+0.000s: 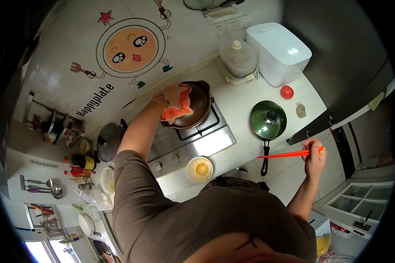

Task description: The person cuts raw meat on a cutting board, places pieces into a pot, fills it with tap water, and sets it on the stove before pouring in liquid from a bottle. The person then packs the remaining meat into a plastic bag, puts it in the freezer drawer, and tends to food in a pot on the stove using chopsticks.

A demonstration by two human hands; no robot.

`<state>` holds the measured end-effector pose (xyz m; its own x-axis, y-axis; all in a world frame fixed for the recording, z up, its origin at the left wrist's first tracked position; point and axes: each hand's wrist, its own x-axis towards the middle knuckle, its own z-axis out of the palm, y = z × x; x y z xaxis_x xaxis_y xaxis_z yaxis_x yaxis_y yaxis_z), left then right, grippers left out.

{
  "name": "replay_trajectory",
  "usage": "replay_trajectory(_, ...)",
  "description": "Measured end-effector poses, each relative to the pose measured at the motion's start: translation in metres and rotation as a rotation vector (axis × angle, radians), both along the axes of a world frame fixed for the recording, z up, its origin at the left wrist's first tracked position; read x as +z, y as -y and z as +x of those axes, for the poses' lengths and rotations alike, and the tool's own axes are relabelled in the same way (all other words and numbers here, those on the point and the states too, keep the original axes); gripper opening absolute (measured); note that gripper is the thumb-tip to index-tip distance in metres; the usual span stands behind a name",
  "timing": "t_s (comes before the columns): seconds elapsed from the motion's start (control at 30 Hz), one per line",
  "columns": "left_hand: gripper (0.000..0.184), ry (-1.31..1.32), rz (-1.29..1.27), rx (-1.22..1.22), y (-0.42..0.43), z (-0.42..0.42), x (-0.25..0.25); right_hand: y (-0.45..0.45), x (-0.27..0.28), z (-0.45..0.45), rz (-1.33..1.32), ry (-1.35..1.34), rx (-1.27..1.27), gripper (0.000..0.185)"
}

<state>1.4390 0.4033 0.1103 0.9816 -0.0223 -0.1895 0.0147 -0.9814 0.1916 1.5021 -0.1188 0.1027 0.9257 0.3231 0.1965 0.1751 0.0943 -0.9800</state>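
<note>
My left hand (166,97) reaches over the stove onto a brown pot (199,94). Bunched at that hand is an orange-red cloth (180,105), lying against the pot's top; the fingertips are hidden by it. My right hand (314,158) is raised at the right, away from the counter, its fingers wrapped round a pair of red chopsticks (289,154) that point left. Below their tips runs the black handle of a small green-looking pan (267,130) with a glass lid on. A bowl (199,169) with yellow liquid, perhaps egg, stands at the counter's front edge.
A tomato (287,92) and a small clear packet (300,110) lie near the counter's right end. Behind them stand a white bin (281,52) and a clear container (238,59). Left of my forearm is a dark lidded pot (109,142); bottles (84,161) stand beyond it.
</note>
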Motion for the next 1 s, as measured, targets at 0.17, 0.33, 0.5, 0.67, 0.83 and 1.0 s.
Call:
replay_trajectory(0.17,0.048,-0.083,0.009,0.019,0.008,0.002,0.012,0.0,-0.003,0.002,-0.005,0.002,-0.005,0.043)
replay_trajectory(0.33,0.052,-0.047,-0.021,0.015,0.0,0.0,0.003,-0.003,-0.006,0.004,-0.007,-0.021,-0.029,0.042)
replay_trajectory(0.5,0.052,0.049,-0.109,-0.013,-0.01,0.0,-0.009,-0.009,0.0,0.0,-0.033,-0.084,-0.027,0.04)
replay_trajectory(0.67,0.05,-0.063,-0.055,0.026,-0.003,0.0,0.009,-0.016,0.003,0.0,-0.047,-0.091,-0.038,0.039)
replay_trajectory(0.83,0.047,-0.072,-0.064,0.047,-0.003,-0.001,0.017,-0.02,-0.005,0.003,0.009,-0.113,-0.032,0.039)
replay_trajectory(1.0,0.049,-0.024,-0.121,0.082,-0.004,-0.003,0.022,-0.036,-0.018,0.01,0.303,-0.262,0.023,0.037)
